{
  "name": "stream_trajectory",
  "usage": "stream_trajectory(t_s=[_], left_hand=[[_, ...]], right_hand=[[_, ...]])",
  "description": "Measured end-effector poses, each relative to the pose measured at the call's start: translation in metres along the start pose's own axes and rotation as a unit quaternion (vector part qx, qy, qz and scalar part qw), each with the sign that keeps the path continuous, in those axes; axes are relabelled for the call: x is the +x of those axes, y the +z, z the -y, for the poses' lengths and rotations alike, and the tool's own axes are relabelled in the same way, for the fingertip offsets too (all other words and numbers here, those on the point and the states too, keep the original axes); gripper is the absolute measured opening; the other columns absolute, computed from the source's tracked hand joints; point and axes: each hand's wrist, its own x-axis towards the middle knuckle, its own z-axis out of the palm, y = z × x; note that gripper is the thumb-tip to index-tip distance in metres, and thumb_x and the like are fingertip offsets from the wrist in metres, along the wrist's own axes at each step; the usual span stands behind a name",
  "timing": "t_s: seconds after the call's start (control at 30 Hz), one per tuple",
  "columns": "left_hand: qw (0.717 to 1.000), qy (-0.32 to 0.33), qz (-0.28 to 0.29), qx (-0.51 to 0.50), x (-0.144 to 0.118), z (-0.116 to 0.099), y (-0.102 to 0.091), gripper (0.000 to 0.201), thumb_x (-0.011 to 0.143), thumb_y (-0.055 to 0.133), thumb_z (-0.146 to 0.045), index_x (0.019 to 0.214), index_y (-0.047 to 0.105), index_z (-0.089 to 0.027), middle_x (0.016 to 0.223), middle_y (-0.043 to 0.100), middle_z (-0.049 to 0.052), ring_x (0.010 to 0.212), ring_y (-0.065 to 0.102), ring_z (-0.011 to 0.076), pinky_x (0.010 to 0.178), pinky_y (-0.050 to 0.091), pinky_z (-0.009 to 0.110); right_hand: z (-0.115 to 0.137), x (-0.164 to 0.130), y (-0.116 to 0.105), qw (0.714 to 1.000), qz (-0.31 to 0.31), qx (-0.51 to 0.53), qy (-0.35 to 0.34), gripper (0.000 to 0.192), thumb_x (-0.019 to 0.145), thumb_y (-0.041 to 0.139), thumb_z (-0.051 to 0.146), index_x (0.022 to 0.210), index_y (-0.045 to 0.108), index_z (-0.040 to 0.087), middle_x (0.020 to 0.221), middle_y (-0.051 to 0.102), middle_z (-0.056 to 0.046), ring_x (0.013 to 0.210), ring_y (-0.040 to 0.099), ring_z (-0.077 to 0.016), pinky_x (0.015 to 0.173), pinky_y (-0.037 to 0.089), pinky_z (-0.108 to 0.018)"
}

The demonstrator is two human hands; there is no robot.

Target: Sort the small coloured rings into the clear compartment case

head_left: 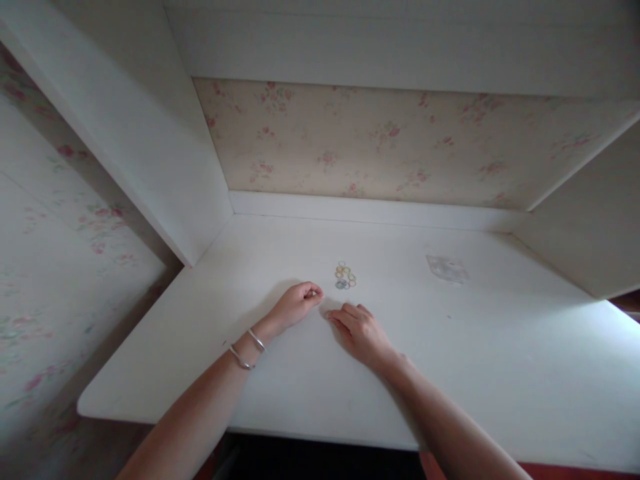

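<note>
Several small coloured rings [345, 276] lie in a cluster on the white desk top [490, 347], near its middle. My left hand [296, 305] rests on the desk just left of and below the cluster, fingers curled, thumb and forefinger pinched on something tiny that I cannot make out. Two silver bangles [247, 349] sit on that wrist. My right hand [359, 330] lies palm down on the desk, fingers together and pointing left toward my left hand, a short gap below the rings.
A small clear plastic bag [447, 268] lies flat on the desk to the right of the rings. White side panels and a floral papered back wall [380, 143] enclose the desk; its front edge runs below my forearms.
</note>
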Motion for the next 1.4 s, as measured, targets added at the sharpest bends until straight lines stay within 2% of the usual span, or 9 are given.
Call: stream_trajectory(t_s=[0.13, 0.33, 0.57, 0.87, 1.13, 1.4], left_hand=[[1.0, -0.001, 0.005, 0.018, 0.0, -0.002, 0.0, 0.027, 0.081, 0.053, -0.038, 0.092, 0.064, -0.016, 0.083, 0.066, 0.003, 0.075, 0.058, 0.0164, 0.066, 0.041, 0.026], [1.0, 0.005, 0.006, 0.027, 0.0, -0.004, -0.001, 0.027, 0.081, 0.053, -0.037, 0.091, 0.064, -0.015, 0.086, 0.067, 0.005, 0.079, 0.058, 0.0175, 0.069, 0.042, 0.026], [0.999, 0.0, 0.008, 0.041, 0.0, -0.003, 0.0, 0.028, 0.081, 0.053, -0.038, 0.091, 0.064, -0.015, 0.078, 0.064, 0.002, 0.07, 0.056, 0.0153, 0.063, 0.041, 0.025], [0.999, 0.008, 0.002, 0.042, 0.001, -0.002, 0.002, 0.027, 0.081, 0.052, -0.038, 0.091, 0.064, -0.015, 0.086, 0.067, 0.004, 0.08, 0.059, 0.0173, 0.072, 0.044, 0.027], [0.999, 0.001, 0.009, 0.047, 0.001, -0.004, 0.001, 0.027, 0.081, 0.053, -0.038, 0.092, 0.064, -0.016, 0.086, 0.067, 0.004, 0.079, 0.06, 0.0177, 0.072, 0.044, 0.027], [0.998, -0.005, 0.004, 0.057, 0.0, -0.006, 0.002, 0.027, 0.08, 0.053, -0.038, 0.091, 0.064, -0.016, 0.084, 0.067, 0.004, 0.079, 0.06, 0.0176, 0.071, 0.044, 0.027]], right_hand=[[0.0, 0.0, 0.002, 1.0, 0.011, -0.018, -0.004, 0.019, 0.093, 0.045, 0.021, 0.097, 0.064, 0.022, 0.08, 0.061, -0.002, 0.071, 0.052, -0.0138, 0.071, 0.037, -0.026], [0.002, 0.001, 0.001, 0.999, 0.027, -0.019, 0.016, 0.022, 0.095, 0.042, 0.021, 0.1, 0.064, 0.022, 0.081, 0.061, -0.002, 0.072, 0.053, -0.0137, 0.072, 0.038, -0.026], [0.004, 0.002, 0.002, 0.998, 0.045, -0.047, 0.027, 0.023, 0.095, 0.041, 0.022, 0.099, 0.064, 0.022, 0.08, 0.06, -0.002, 0.073, 0.055, -0.0135, 0.072, 0.039, -0.026], [0.003, 0.002, 0.002, 0.998, 0.041, -0.037, 0.039, 0.023, 0.096, 0.04, 0.024, 0.101, 0.063, 0.023, 0.084, 0.061, -0.002, 0.075, 0.056, -0.0134, 0.073, 0.039, -0.026], [0.008, 0.005, -0.003, 0.998, 0.03, -0.026, 0.055, 0.027, 0.096, 0.04, 0.027, 0.097, 0.066, 0.023, 0.08, 0.062, -0.002, 0.074, 0.057, -0.0124, 0.073, 0.04, -0.024], [0.01, 0.006, -0.005, 0.997, 0.045, -0.023, 0.063, 0.027, 0.095, 0.04, 0.029, 0.102, 0.066, 0.024, 0.082, 0.062, -0.002, 0.076, 0.057, -0.0128, 0.075, 0.04, -0.025]])
